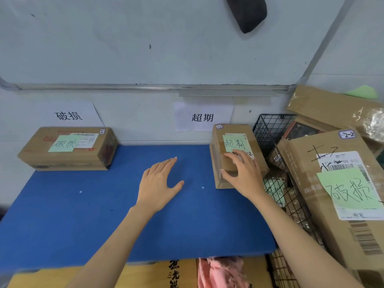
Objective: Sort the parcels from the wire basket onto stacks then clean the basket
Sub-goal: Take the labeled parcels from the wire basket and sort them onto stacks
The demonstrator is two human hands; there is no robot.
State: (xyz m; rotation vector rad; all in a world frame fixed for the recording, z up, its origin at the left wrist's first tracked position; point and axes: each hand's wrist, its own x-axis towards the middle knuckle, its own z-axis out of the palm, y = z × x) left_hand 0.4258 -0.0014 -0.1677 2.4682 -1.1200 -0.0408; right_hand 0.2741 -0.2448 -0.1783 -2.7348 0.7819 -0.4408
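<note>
Two items at the near edge are cut off by the frame: a yellow carton [155, 275] and a pink cloth [220, 273], both partly hidden under the blue desk mat [83, 215]. The left hand [158, 183] is spread flat over the mat; contact cannot be confirmed. The right hand [243, 175] grips the near end of the small parcel [218, 154], fingers curled over its top and partly covering its label. The wire basket [270, 129], just right of this parcel, is largely hidden by a large parcel [332, 183]. A flat parcel [68, 148] lies far left, well apart from both hands.
</note>
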